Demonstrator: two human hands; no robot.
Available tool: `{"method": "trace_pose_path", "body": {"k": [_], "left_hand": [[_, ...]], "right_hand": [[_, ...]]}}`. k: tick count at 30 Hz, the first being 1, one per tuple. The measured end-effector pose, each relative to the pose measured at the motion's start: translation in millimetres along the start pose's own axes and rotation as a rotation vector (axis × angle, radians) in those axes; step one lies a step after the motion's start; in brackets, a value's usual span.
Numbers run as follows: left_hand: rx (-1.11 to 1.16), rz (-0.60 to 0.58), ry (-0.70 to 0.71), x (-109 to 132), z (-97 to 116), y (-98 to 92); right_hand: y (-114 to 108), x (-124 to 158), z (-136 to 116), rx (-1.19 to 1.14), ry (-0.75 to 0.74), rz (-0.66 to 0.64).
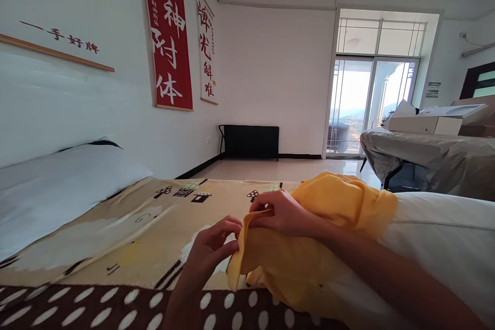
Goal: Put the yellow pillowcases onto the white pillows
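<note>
A yellow pillowcase (290, 258) is partly pulled over a white pillow (444, 237) that lies at the right of the bed. Its open edge stands up in a fold near the middle of the view. My right hand (282, 211) pinches that edge from the far side, thumb and fingers closed on the cloth. On the near side, my left hand (216, 245) has its thumb and bent fingers on the same edge. Yellow cloth lies bunched behind my right forearm. The pillow's near part is hidden under the cloth and my arm.
A patterned beige blanket (143, 221) with a brown, white-dotted border covers the bed. Another white pillow (65, 180) rests by the left wall. Beyond the bed, a black folded panel (251, 142) leans near the wall. A plastic-covered table (429, 154) holds boxes at right.
</note>
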State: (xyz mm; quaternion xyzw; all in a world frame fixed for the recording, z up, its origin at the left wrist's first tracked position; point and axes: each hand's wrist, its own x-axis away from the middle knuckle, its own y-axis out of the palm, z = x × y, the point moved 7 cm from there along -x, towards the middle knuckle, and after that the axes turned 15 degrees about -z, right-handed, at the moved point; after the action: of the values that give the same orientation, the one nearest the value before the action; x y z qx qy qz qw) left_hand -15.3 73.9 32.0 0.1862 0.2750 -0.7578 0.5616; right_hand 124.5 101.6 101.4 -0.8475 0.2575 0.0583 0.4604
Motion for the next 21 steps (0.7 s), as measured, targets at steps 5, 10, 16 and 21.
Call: {"method": "trace_pose_path", "body": {"k": [5,10,16,21], "left_hand": [[-0.054,-0.063,-0.009,0.7,4.2,3.2],[-0.031,-0.017,0.017,-2.2,7.5,12.1],[0.001,0.234,0.072,-5.4,12.4,17.7],[-0.079,0.379,0.104,-4.6,22.0,20.8]], "right_hand": [[2.2,-0.5,0.8,0.030,-0.021,-0.023],[3.9,-1.3,-7.1,0.199,-0.066,-0.037],[9.9,-1.5,-7.6,0.349,-0.112,-0.023],[8.5,0.0,-5.0,0.389,-0.106,0.054]]}}
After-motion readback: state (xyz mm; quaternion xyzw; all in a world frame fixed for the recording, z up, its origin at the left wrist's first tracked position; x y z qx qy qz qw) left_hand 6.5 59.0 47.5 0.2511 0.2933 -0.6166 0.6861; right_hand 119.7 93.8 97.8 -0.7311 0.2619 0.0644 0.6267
